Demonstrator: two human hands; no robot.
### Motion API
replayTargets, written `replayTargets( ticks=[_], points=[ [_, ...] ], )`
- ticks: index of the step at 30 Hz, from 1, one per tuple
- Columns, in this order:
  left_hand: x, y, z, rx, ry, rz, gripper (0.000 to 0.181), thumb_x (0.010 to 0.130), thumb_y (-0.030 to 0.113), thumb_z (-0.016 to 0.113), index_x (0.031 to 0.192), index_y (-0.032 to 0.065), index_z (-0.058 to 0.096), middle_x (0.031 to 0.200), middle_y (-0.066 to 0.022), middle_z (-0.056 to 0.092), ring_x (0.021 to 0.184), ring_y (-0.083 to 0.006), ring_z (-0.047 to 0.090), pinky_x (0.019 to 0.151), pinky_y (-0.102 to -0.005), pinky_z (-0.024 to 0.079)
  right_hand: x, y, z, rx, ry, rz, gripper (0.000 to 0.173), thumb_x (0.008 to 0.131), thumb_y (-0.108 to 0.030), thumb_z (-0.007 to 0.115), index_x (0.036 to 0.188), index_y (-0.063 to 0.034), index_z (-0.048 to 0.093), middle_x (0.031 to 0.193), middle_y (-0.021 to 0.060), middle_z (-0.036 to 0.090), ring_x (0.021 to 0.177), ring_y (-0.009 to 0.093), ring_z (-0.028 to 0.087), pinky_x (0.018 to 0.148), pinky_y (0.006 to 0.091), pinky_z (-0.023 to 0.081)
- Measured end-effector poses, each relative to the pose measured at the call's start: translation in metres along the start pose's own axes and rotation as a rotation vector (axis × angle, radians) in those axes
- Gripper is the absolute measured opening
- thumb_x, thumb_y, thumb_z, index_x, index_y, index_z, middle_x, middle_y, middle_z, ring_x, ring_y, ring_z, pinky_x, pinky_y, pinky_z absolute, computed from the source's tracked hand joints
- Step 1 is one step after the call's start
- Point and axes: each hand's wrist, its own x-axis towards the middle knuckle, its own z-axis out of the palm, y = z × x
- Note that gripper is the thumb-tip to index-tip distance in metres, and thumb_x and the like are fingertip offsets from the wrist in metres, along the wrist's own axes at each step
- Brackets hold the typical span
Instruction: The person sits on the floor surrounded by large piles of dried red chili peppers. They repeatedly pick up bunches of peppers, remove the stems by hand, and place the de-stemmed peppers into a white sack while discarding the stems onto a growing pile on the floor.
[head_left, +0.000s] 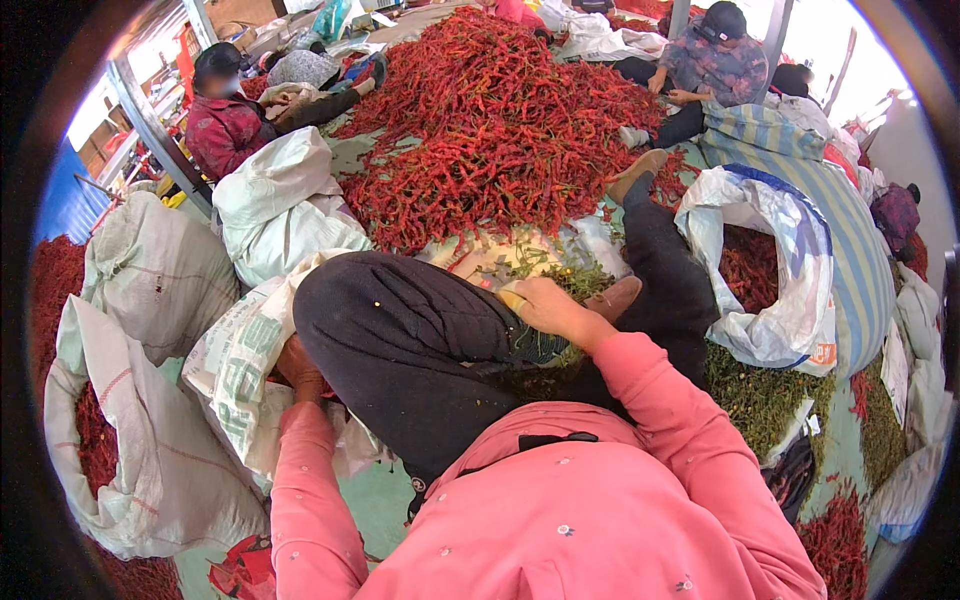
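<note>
My left hand reaches into the mouth of a white woven sack beside my bent leg. Its fingers are hidden by the sack and my knee, with a little red showing around them. My right hand is curled in front of my shin, a yellow covering on a finger or thumb; whether it holds anything I cannot tell. Just beyond it lie green stems on a pale sheet. A large heap of red chili peppers rises behind that.
Full white sacks crowd my left, one open sack showing red chilies. At right stand an open white bag of chilies and a striped sack, with discarded stems below. Other people sit around the heap. Metal posts rise behind.
</note>
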Motion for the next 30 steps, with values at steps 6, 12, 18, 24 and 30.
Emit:
replayTargets(
  ticks=[6,12,18,24,30],
  points=[
    [0.0,0.005,0.001,-0.006,-0.012,-0.006,0.035,0.077,0.025,0.053,0.096,-0.0029,0.062,0.096,-0.0247,0.062,0.088,-0.0407,0.058,0.078,-0.0465,0.045,-0.044,-0.005,-0.03,-0.036,0.165,-0.141,0.019,0.079,-0.021,0.054,0.079,-0.0042,0.062,0.073,0.0184,0.059,0.073,0.039,0.057,0.066,0.0455,0.046],
    [0.0,-0.001,-0.002,0.011,-0.01,-0.003,0.035,0.077,0.025,0.053,0.096,-0.0029,0.062,0.096,-0.0248,0.062,0.088,-0.0406,0.058,0.078,-0.0465,0.045,-0.074,-0.03,-0.065,-0.24,0.076,-0.08,0.01,0.078,-0.016,0.059,0.079,-0.0073,0.064,0.074,0.0131,0.061,0.073,0.032,0.059,0.065,0.0399,0.046],
    [0.002,0.01,0.004,-0.018,-0.012,0.01,0.035,0.077,0.025,0.053,0.096,-0.003,0.062,0.096,-0.0249,0.061,0.089,-0.0405,0.058,0.079,-0.0464,0.044,-0.044,0.037,-0.087,-0.702,0.18,0.127,0.028,0.081,-0.033,0.058,0.089,-0.008,0.067,0.082,0.0146,0.063,0.076,0.034,0.059,0.07,0.0446,0.044],
    [0.0,0.005,-0.003,0.003,-0.024,0.002,0.036,0.077,0.026,0.053,0.097,-0.003,0.062,0.097,-0.0251,0.061,0.089,-0.0404,0.058,0.079,-0.0464,0.044,-0.036,0.04,-0.058,-0.147,0.267,-0.06,0.022,0.08,-0.026,0.06,0.089,-0.007,0.067,0.08,0.0186,0.062,0.077,0.036,0.059,0.071,0.0427,0.046],
    [-0.002,0.001,-0.005,0.018,-0.05,-0.01,0.036,0.077,0.026,0.053,0.097,-0.0031,0.062,0.097,-0.0252,0.061,0.089,-0.0403,0.058,0.08,-0.0464,0.044,-0.046,0.041,-0.09,0.094,0.778,0.094,0.011,0.079,-0.011,0.063,0.085,-0.0043,0.067,0.068,0.0116,0.063,0.059,0.02,0.061,0.056,0.0293,0.047]
  ],
)
